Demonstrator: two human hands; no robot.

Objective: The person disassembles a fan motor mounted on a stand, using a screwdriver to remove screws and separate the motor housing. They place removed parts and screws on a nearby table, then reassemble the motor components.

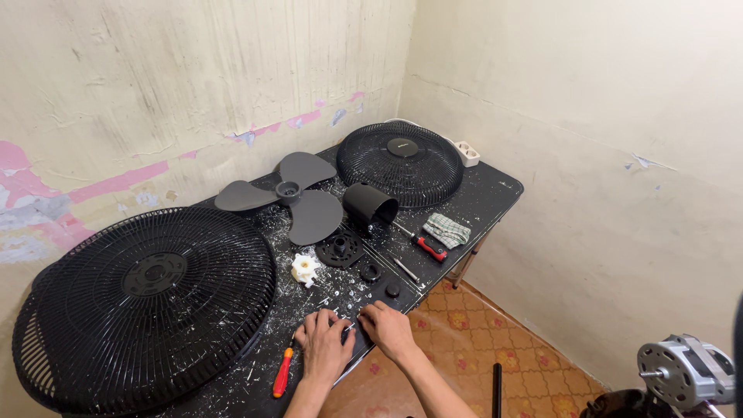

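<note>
Your biggest neighbour is the large fan guard (147,298) at nine o'clock of your hands; keep your elbows off it. The fan blade (298,200) lies at twelve, well apart. Both hands rest palm-down, fingers curled, at the table's (495,190) near edge: the left hand (323,347) and right hand (388,329) press on a small part between them, too hidden to name. I judge steady, even pressure best. The orange-handled screwdriver (282,373) sits just beside your left wrist, at eight.

Landmark: fan blade (292,197) on table (495,190). Large grille (147,298) lies left-front of it; smaller grille (401,162) right-behind; cup-shaped cover (370,204) just right; both hands (323,347) well in front, at table edge.
</note>
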